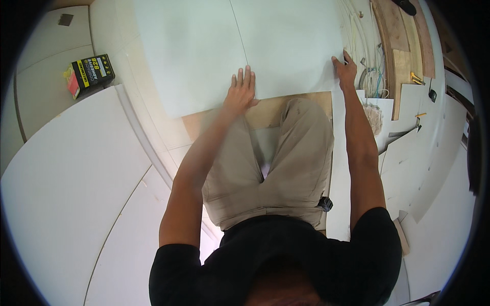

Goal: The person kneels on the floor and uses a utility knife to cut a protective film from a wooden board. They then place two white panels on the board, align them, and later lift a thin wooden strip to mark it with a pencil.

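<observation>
A large white sheet (291, 46) with a thin dark line across it lies in front of my knees, over a light brown wooden board (266, 113) whose near strip shows. My left hand (241, 95) rests flat on the sheet's near edge, fingers stretched out close to the lower end of the line. At the sheet's right edge is my right hand (347, 72), its thumb on top and its forefinger along the side. The other fingers of that hand are partly hidden.
A black and yellow adhesive tin (94, 72) stands at the left by large white panels (76, 178). To the right lie loose pale cables (360, 38), wooden strips (408, 38), a yellow cutter (417, 78) and a dusty paper piece (374, 117).
</observation>
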Available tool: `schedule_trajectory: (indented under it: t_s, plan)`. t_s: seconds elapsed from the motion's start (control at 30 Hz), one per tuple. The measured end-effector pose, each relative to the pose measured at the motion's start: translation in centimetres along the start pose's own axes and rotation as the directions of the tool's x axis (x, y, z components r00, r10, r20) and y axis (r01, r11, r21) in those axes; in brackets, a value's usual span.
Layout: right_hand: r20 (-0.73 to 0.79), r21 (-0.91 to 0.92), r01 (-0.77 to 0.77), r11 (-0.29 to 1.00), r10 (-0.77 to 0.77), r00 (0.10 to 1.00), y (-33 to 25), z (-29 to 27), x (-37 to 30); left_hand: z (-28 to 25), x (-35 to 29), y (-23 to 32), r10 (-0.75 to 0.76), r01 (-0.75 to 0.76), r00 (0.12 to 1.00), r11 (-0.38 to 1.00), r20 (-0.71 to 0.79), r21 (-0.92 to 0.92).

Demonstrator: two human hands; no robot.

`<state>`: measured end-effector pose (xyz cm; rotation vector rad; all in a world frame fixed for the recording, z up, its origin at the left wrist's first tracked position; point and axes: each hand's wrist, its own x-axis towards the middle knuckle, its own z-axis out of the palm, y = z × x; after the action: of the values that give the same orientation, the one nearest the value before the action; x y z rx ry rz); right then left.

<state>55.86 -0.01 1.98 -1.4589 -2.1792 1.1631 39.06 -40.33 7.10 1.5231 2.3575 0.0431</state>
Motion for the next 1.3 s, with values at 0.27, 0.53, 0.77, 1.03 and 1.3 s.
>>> schedule_trajectory:
  t_s: [0.27,0.53,0.77,1.03,1.3]
  plan:
    - [0.054,-0.389,0.483,0.785,-0.504,0.862,-4.2,-1.5,1.0,-2.1,-2.1,-5.7,-0.384,0.257,0.897,0.858,-0.221,-0.445]
    - [0.036,-0.529,0.575,0.624,-0.66,0.75,-15.4,0.7,8.8,-7.5,3.2,-19.6,-0.566,0.482,0.731,0.824,-0.382,-0.298]
    - [-0.104,-0.325,0.334,0.885,-0.385,0.917,-14.8,3.3,23.6,-7.6,5.9,-36.8,-0.937,0.604,0.229,0.351,-0.265,-0.716]
    - [-0.224,-0.228,0.115,0.967,-0.167,0.96,-14.6,12.9,24.4,-6.2,12.3,-36.8,-0.999,0.556,0.041,0.048,-0.03,-0.83]
    - [-0.285,-0.336,0.065,0.939,-0.167,0.944,-16.4,14.6,23.0,-5.1,13.5,-36.6,-0.982,0.665,-0.067,0.086,-0.174,-0.742]
